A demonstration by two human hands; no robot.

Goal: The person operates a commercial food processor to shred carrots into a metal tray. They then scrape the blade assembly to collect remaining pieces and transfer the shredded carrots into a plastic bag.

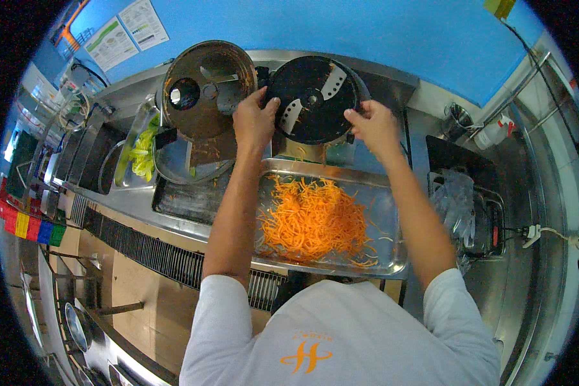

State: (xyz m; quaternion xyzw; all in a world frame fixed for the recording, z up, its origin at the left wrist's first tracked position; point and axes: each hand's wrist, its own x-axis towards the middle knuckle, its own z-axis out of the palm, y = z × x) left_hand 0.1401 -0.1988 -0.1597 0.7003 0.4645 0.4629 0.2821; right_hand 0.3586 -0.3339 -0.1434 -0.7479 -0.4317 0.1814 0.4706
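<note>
A round black cutting disc (313, 116) with two perforated metal blade strips sits in the body of what looks like a vegetable slicer. My left hand (255, 118) touches the left rim of this round part, thumb and fingers apart. On its right rim rests my right hand (371, 123), fingers bent near the edge. The open round lid (198, 116), with a dark hole and orange scraps on it, stands to the left of my left hand. Below the machine, a pile of shredded carrot (313, 217) lies in a steel tray (386, 260).
Left of the lid, a steel pan (120, 176) holds pale green leaves (144, 149). A dark tray (178, 207) lies left of the carrot tray. Clear plastic bags (453, 202), a spray bottle (494, 132) and a steel container (456, 120) are at the right.
</note>
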